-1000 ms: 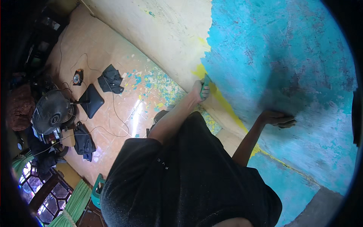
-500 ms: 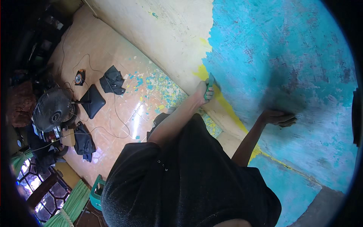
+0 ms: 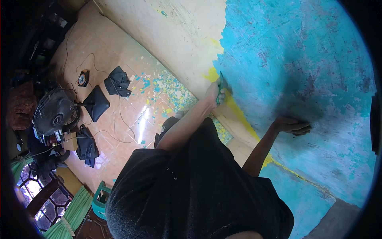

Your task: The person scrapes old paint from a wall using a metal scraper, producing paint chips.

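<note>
My left hand (image 3: 215, 94) is closed round the green handle of a paint scraper (image 3: 221, 78). The scraper's thin blade points up, at the edge where cream, yellow and turquoise paint meet on the wall (image 3: 326, 67). Whether the blade's edge touches the surface I cannot tell. My right hand (image 3: 293, 126) rests against the turquoise part, its fingers stretched out and holding nothing. Ragged turquoise edges and a strip of yellow (image 3: 240, 113) run beside the cream area.
Paint flakes (image 3: 165, 89) litter the tiled floor along the wall. Farther left stand a black fan (image 3: 55, 111) and trailing cords, with dark cloths (image 3: 117, 81) and a cable reel (image 3: 83, 78) nearby. A green plastic stool (image 3: 99, 201) stands at lower left.
The scraper has tilted, its blade now seen thinner and more upright, and my left hand has shifted slightly. My right hand stays in place on the wall.
</note>
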`<state>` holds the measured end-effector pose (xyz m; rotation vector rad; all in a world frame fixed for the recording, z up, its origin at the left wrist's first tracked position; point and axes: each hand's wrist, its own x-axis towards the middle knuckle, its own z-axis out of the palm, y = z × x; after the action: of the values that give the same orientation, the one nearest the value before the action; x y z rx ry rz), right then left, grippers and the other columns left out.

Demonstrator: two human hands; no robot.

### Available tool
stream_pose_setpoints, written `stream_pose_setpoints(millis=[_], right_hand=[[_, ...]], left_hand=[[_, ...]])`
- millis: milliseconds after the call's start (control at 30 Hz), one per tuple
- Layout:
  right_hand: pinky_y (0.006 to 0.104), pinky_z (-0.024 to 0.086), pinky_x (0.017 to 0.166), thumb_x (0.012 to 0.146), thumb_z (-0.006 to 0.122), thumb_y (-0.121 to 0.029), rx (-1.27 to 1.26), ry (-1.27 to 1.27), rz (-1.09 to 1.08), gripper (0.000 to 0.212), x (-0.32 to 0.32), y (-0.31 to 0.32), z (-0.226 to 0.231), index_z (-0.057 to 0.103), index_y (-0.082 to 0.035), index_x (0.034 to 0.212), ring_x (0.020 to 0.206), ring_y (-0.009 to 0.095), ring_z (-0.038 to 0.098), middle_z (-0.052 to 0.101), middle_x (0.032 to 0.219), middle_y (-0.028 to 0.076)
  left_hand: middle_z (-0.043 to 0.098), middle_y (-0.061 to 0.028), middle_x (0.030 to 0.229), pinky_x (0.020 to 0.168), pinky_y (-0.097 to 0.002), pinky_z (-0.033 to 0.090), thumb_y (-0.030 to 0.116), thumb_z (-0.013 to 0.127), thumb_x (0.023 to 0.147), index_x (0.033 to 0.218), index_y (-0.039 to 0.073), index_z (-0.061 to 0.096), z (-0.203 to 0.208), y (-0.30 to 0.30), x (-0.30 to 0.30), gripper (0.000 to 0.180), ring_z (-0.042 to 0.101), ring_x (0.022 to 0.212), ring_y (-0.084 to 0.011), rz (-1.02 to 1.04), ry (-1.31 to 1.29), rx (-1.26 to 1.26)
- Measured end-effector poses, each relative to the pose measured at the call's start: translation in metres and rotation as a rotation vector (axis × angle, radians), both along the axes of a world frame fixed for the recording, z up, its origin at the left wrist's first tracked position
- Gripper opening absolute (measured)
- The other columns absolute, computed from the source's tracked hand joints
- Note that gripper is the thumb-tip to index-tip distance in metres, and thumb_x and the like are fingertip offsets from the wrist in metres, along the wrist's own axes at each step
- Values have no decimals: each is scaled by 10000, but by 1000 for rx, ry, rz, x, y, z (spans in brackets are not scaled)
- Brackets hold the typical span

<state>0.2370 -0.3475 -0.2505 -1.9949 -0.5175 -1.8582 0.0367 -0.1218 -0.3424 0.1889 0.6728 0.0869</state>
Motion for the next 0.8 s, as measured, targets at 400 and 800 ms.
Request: stream_pose_setpoints(millis=[400,800], right_hand=[[594,269,1089,1048,345,-271,-7,-14,16,495,-9,9,8,420,40,1426,1373,470,327,366,1498,252],[608,252,1094,1051,353,-245,-39,-66,17,478,-3,8,3,397,43,1430,1376,480,316,342,1507,257]], left_hand=[[388,48,597,318,-211,220,316,253,1033,957,209,409,-19,20,-4,204,300,390,-65,39,66,4],[386,50,581,322,-193,219,311,242,1032,875,158,496,5,34,-4,336,300,390,-58,51,2,-14]])
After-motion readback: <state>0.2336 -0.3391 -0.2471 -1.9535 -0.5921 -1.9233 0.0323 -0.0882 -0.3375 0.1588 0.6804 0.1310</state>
